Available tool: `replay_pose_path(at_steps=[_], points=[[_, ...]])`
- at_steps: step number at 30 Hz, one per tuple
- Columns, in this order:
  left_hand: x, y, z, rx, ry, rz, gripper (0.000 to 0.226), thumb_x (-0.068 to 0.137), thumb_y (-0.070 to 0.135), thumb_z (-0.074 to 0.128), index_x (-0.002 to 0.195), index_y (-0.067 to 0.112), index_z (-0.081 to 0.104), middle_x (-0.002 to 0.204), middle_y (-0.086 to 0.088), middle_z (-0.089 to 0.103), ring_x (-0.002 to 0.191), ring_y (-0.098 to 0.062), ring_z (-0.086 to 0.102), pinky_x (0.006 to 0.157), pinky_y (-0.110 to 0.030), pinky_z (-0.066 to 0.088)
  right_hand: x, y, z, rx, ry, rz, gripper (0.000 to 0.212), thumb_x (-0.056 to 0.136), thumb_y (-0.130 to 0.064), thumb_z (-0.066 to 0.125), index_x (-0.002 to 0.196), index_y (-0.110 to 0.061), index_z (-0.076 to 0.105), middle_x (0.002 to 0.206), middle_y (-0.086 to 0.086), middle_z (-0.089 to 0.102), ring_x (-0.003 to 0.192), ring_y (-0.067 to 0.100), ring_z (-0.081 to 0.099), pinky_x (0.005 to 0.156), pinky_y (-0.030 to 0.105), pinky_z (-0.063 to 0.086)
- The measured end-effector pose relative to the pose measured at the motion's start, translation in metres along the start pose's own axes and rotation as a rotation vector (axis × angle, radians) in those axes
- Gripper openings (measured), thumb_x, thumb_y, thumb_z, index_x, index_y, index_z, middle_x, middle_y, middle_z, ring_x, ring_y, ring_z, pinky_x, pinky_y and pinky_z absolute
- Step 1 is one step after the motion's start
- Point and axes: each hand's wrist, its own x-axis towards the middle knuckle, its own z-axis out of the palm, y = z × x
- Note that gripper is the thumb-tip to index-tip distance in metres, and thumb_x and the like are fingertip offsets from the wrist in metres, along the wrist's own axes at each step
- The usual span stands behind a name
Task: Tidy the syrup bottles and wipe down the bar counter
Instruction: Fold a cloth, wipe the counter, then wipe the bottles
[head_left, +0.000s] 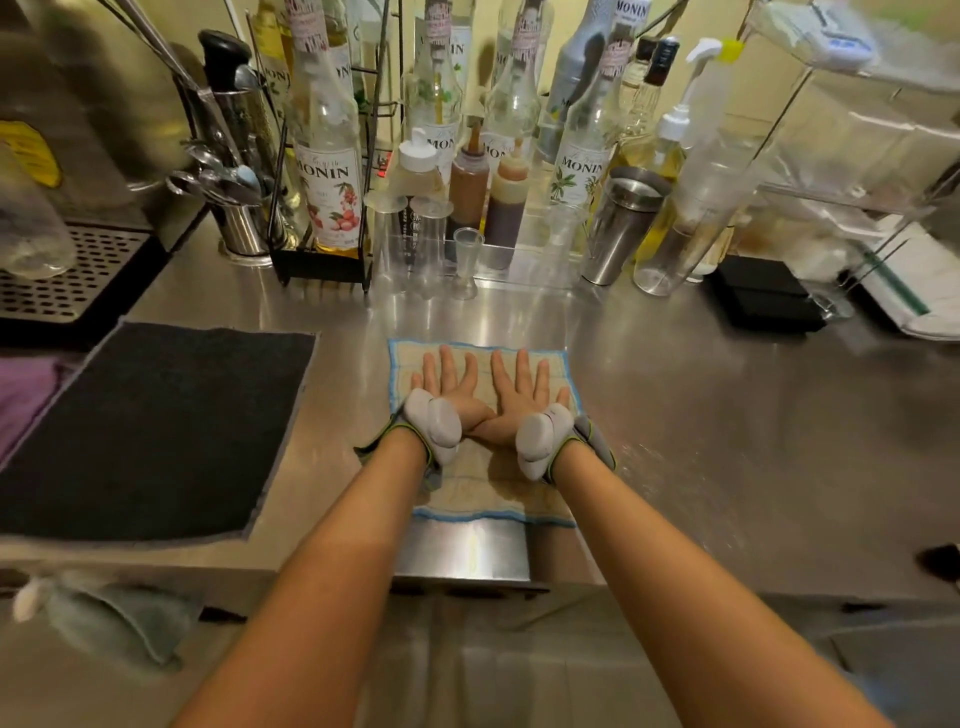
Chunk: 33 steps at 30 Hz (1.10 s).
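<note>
A beige cloth with a blue edge (480, 499) lies flat on the steel bar counter (701, 415) near its front edge. My left hand (449, 387) and my right hand (517, 389) lie side by side on the cloth, fingers straight and spread, thumbs crossing. Each wrist wears a grey strap with a white pad. Along the back stand several Monin syrup bottles: one with a lychee label (330, 171) in a black wire rack, another with a vanilla label (584, 156), more behind them.
Two brown squeeze bottles (470, 182), clear measuring cups (415, 244), a steel shaker (621, 223) and pump bottles (696, 171) crowd the back. A dark mat (156, 431) lies left, a drip tray (67, 270) behind it, a black block (763, 296) right.
</note>
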Motion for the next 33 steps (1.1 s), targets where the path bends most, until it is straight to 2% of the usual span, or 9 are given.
replay_pose_path(at_steps=[4, 8, 17, 25, 33], points=[[-0.021, 0.016, 0.017, -0.020, -0.002, -0.010, 0.079, 0.095, 0.046, 0.039, 0.152, 0.025, -0.011, 0.158, -0.007, -0.025, 0.147, -0.029, -0.022, 0.119, -0.043, -0.008, -0.019, 0.026, 0.003, 0.020, -0.016, -0.086, 0.088, 0.091, -0.042, 0.053, 0.152, -0.026, -0.008, 0.159, 0.007, -0.019, 0.147, 0.031, -0.017, 0.118, 0.058, -0.006], [-0.042, 0.042, 0.035, -0.038, -0.005, -0.011, 0.078, 0.095, 0.045, 0.039, 0.152, 0.025, -0.011, 0.158, -0.007, -0.025, 0.147, -0.029, -0.022, 0.120, -0.043, -0.008, -0.036, 0.054, 0.010, -0.028, -0.025, -0.041, 0.087, 0.088, -0.054, 0.050, 0.151, -0.033, -0.007, 0.159, -0.001, -0.019, 0.148, 0.026, -0.017, 0.119, 0.052, -0.005], [-0.055, 0.106, 0.062, -0.078, 0.005, 0.005, 0.078, 0.095, 0.044, 0.039, 0.152, 0.024, -0.010, 0.159, -0.007, -0.022, 0.148, -0.028, -0.020, 0.119, -0.042, -0.009, -0.039, 0.123, 0.007, -0.008, -0.033, -0.004, 0.090, 0.084, -0.055, 0.053, 0.149, -0.038, -0.007, 0.159, -0.005, -0.019, 0.148, 0.026, -0.018, 0.119, 0.052, -0.005], [-0.027, 0.119, 0.055, -0.059, 0.011, 0.022, 0.076, 0.095, 0.040, 0.039, 0.152, 0.026, -0.009, 0.159, -0.006, -0.022, 0.148, -0.028, -0.019, 0.119, -0.042, -0.009, -0.019, 0.130, -0.007, -0.055, -0.011, 0.016, 0.088, 0.086, -0.058, 0.048, 0.149, -0.036, -0.008, 0.159, -0.003, -0.021, 0.147, 0.026, -0.019, 0.119, 0.053, -0.005], [0.024, 0.133, 0.030, -0.052, 0.023, 0.060, 0.075, 0.096, 0.039, 0.038, 0.153, 0.024, -0.008, 0.159, -0.006, -0.022, 0.148, -0.029, -0.019, 0.119, -0.042, -0.009, 0.030, 0.130, -0.033, -0.052, -0.016, 0.064, 0.085, 0.088, -0.053, 0.047, 0.150, -0.034, -0.009, 0.159, -0.002, -0.021, 0.147, 0.026, -0.019, 0.119, 0.053, -0.004]])
